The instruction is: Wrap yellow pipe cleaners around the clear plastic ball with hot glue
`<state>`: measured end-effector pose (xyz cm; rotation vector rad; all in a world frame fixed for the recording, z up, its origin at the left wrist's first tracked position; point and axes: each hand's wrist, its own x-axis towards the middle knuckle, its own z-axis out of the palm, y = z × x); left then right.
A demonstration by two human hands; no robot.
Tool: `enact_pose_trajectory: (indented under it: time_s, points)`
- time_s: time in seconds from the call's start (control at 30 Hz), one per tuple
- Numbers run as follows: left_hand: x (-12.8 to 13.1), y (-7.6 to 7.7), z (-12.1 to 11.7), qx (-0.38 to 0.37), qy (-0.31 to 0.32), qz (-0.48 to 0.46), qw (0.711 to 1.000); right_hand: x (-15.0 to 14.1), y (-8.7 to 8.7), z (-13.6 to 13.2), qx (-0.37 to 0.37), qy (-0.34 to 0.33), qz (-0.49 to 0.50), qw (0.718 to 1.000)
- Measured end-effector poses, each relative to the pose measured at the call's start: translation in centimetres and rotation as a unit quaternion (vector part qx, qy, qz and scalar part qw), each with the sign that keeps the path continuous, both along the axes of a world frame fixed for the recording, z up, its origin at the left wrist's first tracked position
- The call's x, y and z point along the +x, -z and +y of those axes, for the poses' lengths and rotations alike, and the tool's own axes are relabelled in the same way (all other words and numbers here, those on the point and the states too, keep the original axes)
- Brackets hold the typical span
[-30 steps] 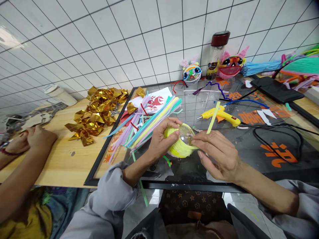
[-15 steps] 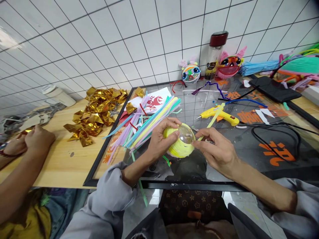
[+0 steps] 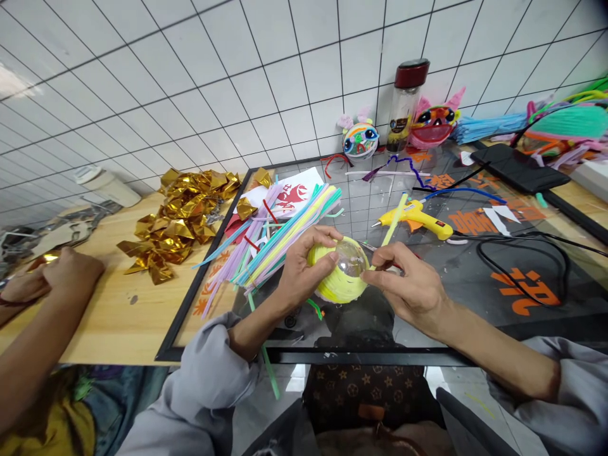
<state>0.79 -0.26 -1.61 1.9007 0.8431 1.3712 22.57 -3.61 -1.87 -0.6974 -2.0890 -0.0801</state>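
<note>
My left hand [image 3: 311,263] is wrapped round a clear ball [image 3: 339,288] whose side is coiled with yellow pipe cleaner; a bare clear patch faces up. At the ball's right edge, my right hand [image 3: 411,282] is closed, thumb and forefinger pinching a yellow pipe cleaner [image 3: 393,221] against it. The free end of this strip sticks up past my fingers. A thin metal tool [image 3: 365,244] shows between the ball and my right fingers; its kind is unclear. Just beyond lies a yellow hot glue gun [image 3: 418,219], nozzle pointing left.
Left of the ball lies a bundle of coloured pipe cleaners [image 3: 285,234]. Gold folded foil paper [image 3: 175,218] is heaped farther left, near another person's hands [image 3: 71,272]. A bottle [image 3: 403,107], two decorated animal faces [image 3: 361,139] and a black phone [image 3: 517,168] stand or lie behind.
The pipe cleaner's free end has swung left and more upright, now crossing the glue gun's front part. Both hands keep hold at the ball. The whole view has shifted slightly.
</note>
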Motion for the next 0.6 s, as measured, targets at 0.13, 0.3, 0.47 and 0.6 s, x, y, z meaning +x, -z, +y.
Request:
enact_pose_trajectory:
  time_s: [0.13, 0.3, 0.47, 0.6]
  points:
    - [-0.01, -0.03, -0.08, 0.003, 0.001, 0.0, 1.0, -0.07, -0.18, 0.08, 0.006, -0.026, -0.013, 1.0]
    - [0.09, 0.13, -0.02, 0.012, 0.001, 0.0, 1.0, -0.11, -0.44, 0.19, -0.022, -0.066, -0.011, 0.998]
    - [0.16, 0.19, 0.05, 0.015, -0.002, 0.004, 1.0, -0.08, -0.2, 0.32, -0.044, -0.083, -0.004, 0.996]
    - [0.15, 0.17, 0.01, 0.012, -0.001, 0.003, 1.0, -0.08, -0.01, 0.38, -0.062, -0.094, 0.001, 0.994]
